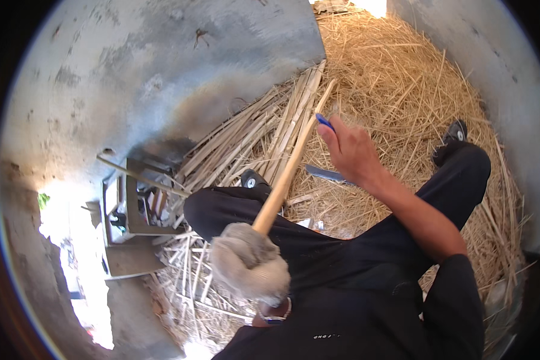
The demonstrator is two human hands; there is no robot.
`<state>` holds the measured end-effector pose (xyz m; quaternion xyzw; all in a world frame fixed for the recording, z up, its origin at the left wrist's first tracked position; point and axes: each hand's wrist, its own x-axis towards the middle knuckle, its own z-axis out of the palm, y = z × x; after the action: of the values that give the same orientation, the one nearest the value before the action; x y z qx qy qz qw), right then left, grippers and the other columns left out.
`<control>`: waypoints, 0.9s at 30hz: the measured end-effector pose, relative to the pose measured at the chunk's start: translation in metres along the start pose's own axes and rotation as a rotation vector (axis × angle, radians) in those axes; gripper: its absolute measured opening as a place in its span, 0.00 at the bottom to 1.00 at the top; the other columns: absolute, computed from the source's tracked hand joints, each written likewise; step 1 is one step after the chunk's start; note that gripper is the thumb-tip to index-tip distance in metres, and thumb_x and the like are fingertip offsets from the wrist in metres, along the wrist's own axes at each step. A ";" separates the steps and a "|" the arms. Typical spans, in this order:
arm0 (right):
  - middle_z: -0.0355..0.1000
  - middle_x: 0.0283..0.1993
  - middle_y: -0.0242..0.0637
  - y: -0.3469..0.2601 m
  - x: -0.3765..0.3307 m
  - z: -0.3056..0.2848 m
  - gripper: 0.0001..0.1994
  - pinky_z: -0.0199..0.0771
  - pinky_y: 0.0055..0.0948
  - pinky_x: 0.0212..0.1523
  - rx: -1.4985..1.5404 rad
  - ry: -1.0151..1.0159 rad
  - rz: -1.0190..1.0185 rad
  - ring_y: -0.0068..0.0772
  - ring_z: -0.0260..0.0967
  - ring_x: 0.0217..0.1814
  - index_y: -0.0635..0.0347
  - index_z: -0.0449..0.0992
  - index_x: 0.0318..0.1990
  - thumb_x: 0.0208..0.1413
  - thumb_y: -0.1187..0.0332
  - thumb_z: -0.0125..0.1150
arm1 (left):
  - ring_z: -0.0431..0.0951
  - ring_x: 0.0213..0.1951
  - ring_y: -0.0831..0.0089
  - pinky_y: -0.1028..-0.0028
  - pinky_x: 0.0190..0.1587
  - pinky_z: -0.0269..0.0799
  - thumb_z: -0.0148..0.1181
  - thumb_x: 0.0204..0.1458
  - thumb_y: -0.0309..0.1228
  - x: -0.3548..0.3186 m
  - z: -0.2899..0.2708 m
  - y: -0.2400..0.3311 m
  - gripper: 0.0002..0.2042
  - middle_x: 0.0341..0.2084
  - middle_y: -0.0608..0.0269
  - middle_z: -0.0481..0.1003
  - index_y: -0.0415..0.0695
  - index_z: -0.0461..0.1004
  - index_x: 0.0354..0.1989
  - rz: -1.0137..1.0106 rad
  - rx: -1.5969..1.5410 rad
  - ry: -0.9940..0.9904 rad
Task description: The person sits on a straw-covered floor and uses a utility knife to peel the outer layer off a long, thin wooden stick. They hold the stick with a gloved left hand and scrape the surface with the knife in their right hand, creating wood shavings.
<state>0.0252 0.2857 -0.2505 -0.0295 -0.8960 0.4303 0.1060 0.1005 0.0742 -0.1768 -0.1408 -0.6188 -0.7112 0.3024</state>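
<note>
My left hand [249,264], in a grey cloth glove, grips the near end of a long pale bamboo stick [294,161] that points up and away over my lap. Farther along the stick my bare right hand [351,150] holds a blue-handled knife [324,122] against its side. A flat blue-grey blade-like piece [325,174] lies on the straw just below that hand. My legs in dark trousers are spread out below the stick, with a shoe [253,179] near the stick's middle.
A heap of split bamboo strips [270,123] lies ahead by the grey wall. Loose straw [402,78] covers the floor to the right. A metal stand with tools [132,210] sits at left. My other shoe [456,135] rests at right.
</note>
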 end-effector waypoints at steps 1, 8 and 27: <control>0.69 0.16 0.46 -0.013 -0.009 -0.006 0.18 0.70 0.50 0.24 0.106 -0.024 -0.002 0.51 0.72 0.20 0.61 0.69 0.37 0.68 0.53 0.47 | 0.54 0.10 0.76 0.78 0.11 0.49 0.48 0.62 0.40 0.001 0.009 0.002 0.20 0.11 0.71 0.53 0.50 0.55 0.17 -0.019 0.158 0.183; 0.67 0.16 0.49 -0.027 -0.044 0.023 0.17 0.68 0.49 0.23 0.190 -0.182 -0.342 0.56 0.69 0.19 0.61 0.68 0.34 0.65 0.54 0.52 | 0.55 0.13 0.78 0.79 0.13 0.49 0.47 0.62 0.41 0.000 0.014 0.011 0.20 0.12 0.72 0.51 0.51 0.55 0.18 -0.199 -0.121 0.230; 0.67 0.16 0.50 -0.017 -0.031 0.036 0.19 0.69 0.51 0.24 -0.049 -0.160 -0.238 0.59 0.69 0.20 0.60 0.69 0.34 0.66 0.52 0.49 | 0.52 0.17 0.80 0.82 0.18 0.53 0.42 0.61 0.39 0.004 0.005 0.000 0.16 0.14 0.72 0.51 0.52 0.54 0.20 -0.214 -0.016 0.291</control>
<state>0.0486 0.2428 -0.2644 0.1087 -0.9089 0.3938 0.0836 0.0964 0.0782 -0.1736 0.0280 -0.5741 -0.7572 0.3102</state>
